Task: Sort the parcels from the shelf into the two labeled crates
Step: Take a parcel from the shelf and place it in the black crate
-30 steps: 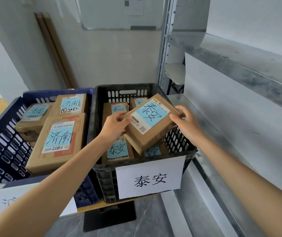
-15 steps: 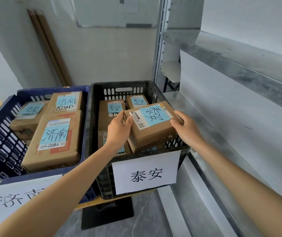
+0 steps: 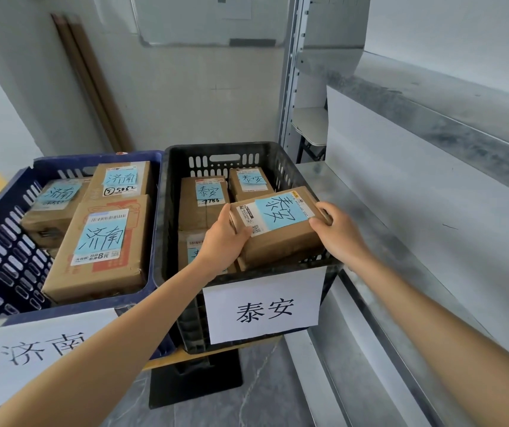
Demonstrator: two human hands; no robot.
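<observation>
Parcel (image 3: 281, 238) lies atop other boxes (image 3: 203, 204), blue crate (image 3: 99, 158) at nine o'clock. My left hand (image 3: 225, 238) and right hand (image 3: 336, 232) grip its ends.

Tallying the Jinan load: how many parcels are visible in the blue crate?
3 in the blue crate: large parcel at the front, second parcel at the back right, third parcel at the back left. Others may lie hidden beneath them.

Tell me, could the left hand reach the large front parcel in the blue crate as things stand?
Probably yes, once it lets go. The large parcel lies uncovered in the blue crate, nothing above it. But the left hand now grips a small parcel at the black crate alongside.
</observation>
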